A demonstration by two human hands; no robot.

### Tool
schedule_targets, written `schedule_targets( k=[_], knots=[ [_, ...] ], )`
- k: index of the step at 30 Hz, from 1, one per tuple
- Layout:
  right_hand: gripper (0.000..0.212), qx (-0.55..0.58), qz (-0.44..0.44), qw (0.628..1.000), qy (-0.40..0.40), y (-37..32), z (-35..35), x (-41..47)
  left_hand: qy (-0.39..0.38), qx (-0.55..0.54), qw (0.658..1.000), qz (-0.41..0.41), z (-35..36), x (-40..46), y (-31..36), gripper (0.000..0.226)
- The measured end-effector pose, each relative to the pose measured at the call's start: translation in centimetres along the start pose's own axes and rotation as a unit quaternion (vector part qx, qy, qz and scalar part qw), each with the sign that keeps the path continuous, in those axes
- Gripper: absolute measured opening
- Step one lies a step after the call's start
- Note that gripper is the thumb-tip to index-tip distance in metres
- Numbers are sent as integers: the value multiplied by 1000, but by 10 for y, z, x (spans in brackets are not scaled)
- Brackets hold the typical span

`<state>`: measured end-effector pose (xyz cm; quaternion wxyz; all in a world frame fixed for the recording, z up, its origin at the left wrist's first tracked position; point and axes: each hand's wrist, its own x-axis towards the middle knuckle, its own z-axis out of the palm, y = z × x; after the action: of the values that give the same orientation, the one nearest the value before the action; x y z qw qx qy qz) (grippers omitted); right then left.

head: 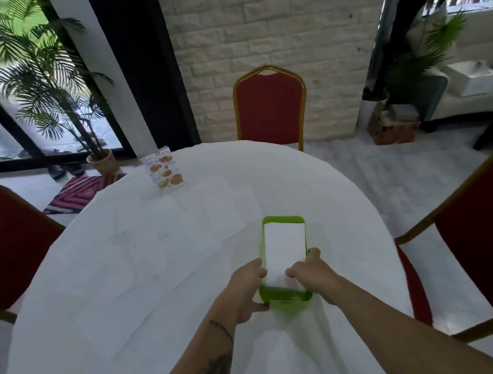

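Note:
A green plastic tray sits on the round white-clothed table, right of centre. A stack of white napkins lies inside it. My left hand grips the tray's near left corner, thumb under the front edge and fingers over the napkins' edge. My right hand grips the near right side, its thumb pressing on the napkins and a finger hooked over the right rim. The tray's near end is partly hidden by both hands.
A menu card stands at the table's far left edge. Several flat white napkins lie spread beyond the tray. Red chairs stand at the far side, left and right. A potted palm is by the window.

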<state>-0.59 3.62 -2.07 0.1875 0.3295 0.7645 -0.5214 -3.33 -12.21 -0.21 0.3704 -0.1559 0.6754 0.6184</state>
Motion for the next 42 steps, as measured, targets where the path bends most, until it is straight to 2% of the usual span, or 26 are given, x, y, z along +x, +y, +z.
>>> schedule_targets(
  k=[5,10,12,15,21,24,26,29,31,37,42],
  knots=[
    [70,15,-11,999,33,-7,25,-13,-43,-19,998,28,-30,6,-8,35],
    [57,-4,-7,997,74,-20,45,-29,-64,-5,997,43,-64,2,-17,31],
    [59,-60,-22,990,123,-30,53,-38,-46,16,997,58,-84,-1,-20,33],
    [75,-189,-74,965,169,-50,71,-51,3,33,995,92,-118,-1,-21,32],
    [73,-241,-188,948,84,-84,124,-61,156,106,967,172,-188,-10,-32,34],
    [67,-260,-208,942,28,-91,153,-63,211,193,941,180,-216,-12,-45,41],
    [65,-283,-215,935,-4,-89,170,-62,225,296,914,161,-233,-11,-57,47],
    [63,-307,-206,928,-49,-81,188,-58,190,477,855,75,-253,-13,-85,66],
    [63,-315,-195,926,-69,-74,195,-56,160,528,833,43,-260,-16,-106,70],
    [63,-326,-153,929,-85,-58,196,-47,142,564,809,84,-239,-18,-122,70],
    [69,-310,-106,943,-60,-36,187,-46,106,595,785,140,-201,-24,-124,69]
  ],
)
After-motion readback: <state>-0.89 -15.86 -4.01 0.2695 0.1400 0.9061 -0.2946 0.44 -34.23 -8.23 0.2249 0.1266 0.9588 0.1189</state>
